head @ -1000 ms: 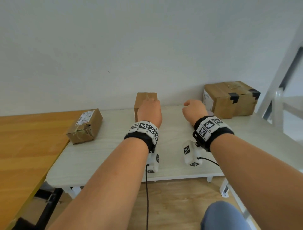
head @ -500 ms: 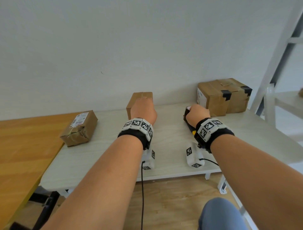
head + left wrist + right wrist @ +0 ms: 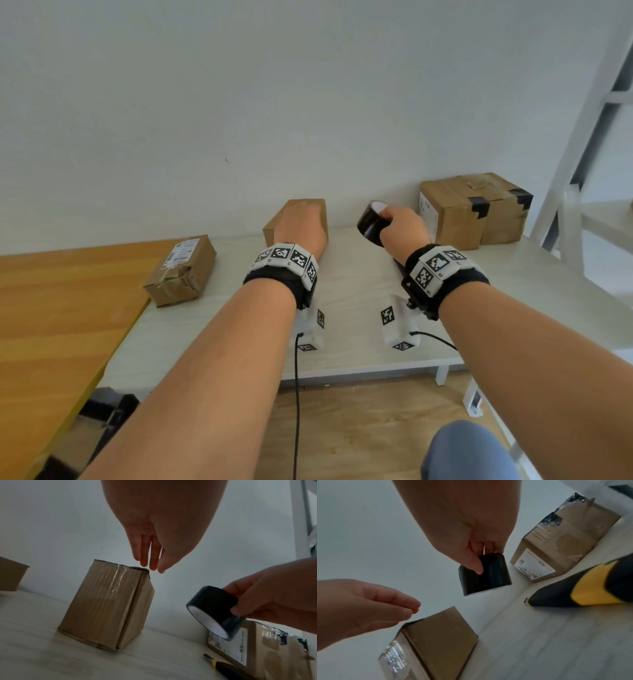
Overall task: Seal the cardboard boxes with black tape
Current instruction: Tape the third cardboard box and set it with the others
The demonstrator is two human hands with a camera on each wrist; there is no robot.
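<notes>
A small upright cardboard box stands at the back of the white table. My left hand hovers just above its top right corner, fingers straight and holding nothing. My right hand holds a roll of black tape in the air to the right of that box, thumb on the outside and fingers over the top.
A larger box with black tape on its edges stands at the back right. A small labelled box lies left, by the orange table. A black-and-yellow tool lies on the table under my right wrist. A white frame rises at right.
My right hand has lifted the black tape roll off the table and up beside the upright box. My left hand stays over that box.
</notes>
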